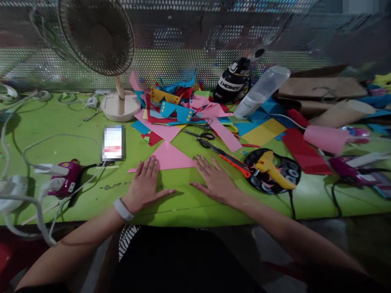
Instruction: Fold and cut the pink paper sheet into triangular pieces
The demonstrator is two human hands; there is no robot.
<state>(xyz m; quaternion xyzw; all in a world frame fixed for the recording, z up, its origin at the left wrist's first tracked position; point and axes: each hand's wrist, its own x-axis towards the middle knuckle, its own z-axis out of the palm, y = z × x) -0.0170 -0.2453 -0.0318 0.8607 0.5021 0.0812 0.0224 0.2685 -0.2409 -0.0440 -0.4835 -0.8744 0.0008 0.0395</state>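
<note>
A pink paper triangle (171, 158) lies on the green table (183, 203) in front of me, its point facing away. My left hand (143, 183) rests flat at its left corner, fingers stretched out and thumb pointing inward. At the right corner, my right hand (215, 179) lies flat too, with its fingertips on or beside the paper edge. Neither hand grips anything. Just beyond the right fingers are scissors (206, 140) with black handles and an orange-red box cutter (233, 162).
Coloured paper cut-outs, including a blue glasses shape (176, 112), pile up at the back. A yellow glue gun (276, 169) sits on a black palette-shaped tray (253, 156) at right. Left stand a fan (120, 106), a phone (113, 142) and a purple power strip (65, 179) with cables.
</note>
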